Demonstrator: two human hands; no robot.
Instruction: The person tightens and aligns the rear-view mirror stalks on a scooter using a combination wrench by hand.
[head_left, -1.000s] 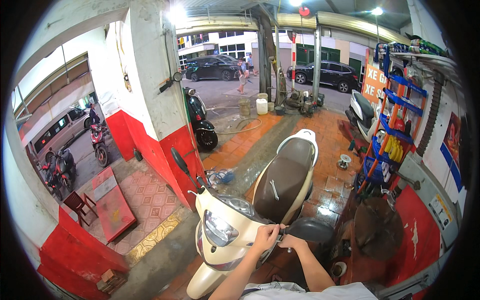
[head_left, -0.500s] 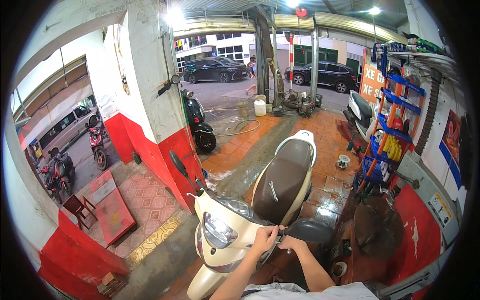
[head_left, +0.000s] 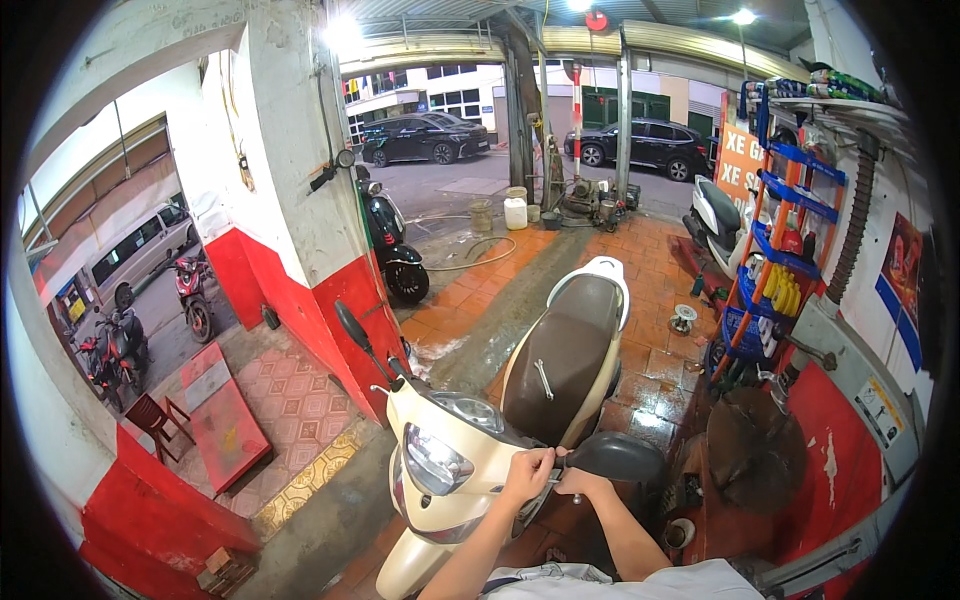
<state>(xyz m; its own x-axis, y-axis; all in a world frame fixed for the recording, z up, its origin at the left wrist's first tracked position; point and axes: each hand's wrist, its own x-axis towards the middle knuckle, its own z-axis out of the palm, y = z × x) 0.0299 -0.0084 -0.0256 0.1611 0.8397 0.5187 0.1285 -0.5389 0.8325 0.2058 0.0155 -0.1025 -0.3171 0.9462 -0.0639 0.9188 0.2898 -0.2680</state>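
A cream scooter stands in front of me, with a brown seat and a silver wrench lying on it. My left hand is closed at the right handlebar, its fingers pinched near the base of the black right mirror. Just right of it and a little lower, my right hand is closed around the same handlebar, its fingertips partly hidden. The silver brake lever end sticks out below that hand. On the scooter's other side rises the left mirror.
A red-and-white pillar stands left, near a red ramp and chair. An orange-and-blue rack, dark round object and parked white scooter line the right. A dark scooter and hose are farther back.
My hands have stayed at the handlebar with barely any movement. People who were walking in the street are no longer visible. The view has shifted slightly.
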